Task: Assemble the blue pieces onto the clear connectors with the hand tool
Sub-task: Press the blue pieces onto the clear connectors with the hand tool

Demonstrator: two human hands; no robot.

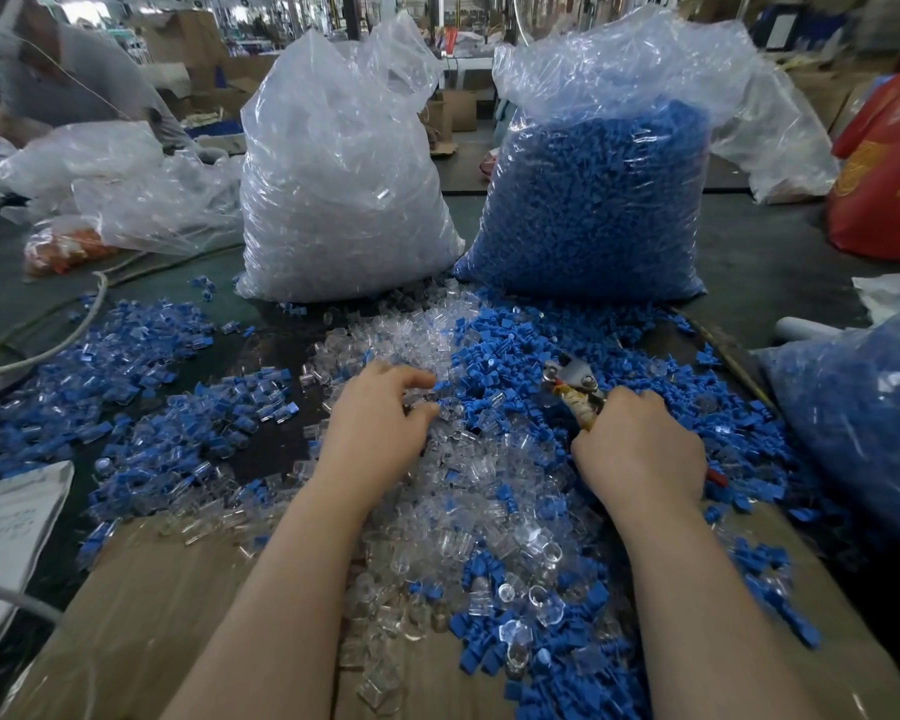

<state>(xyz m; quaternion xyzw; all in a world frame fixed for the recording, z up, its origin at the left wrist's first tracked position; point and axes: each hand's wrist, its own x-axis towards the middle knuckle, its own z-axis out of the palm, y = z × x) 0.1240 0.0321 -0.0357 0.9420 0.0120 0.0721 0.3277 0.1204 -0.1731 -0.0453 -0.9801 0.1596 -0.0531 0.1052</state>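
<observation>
Tabletop (pixel 780 262) connectors (pixel 437 475) lie between both hands (pixel 372 433).

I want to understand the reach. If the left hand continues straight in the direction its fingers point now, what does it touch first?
Probably the loose blue pieces heaped just beyond the left hand, whose fingers point up and right. They may already touch clear connectors; depth is unclear.

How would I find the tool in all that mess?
Start at the two big bags at the back, then come down the blue pile to the right hand. It grips the tool: the only metal thing there, with dark jaws.
</observation>
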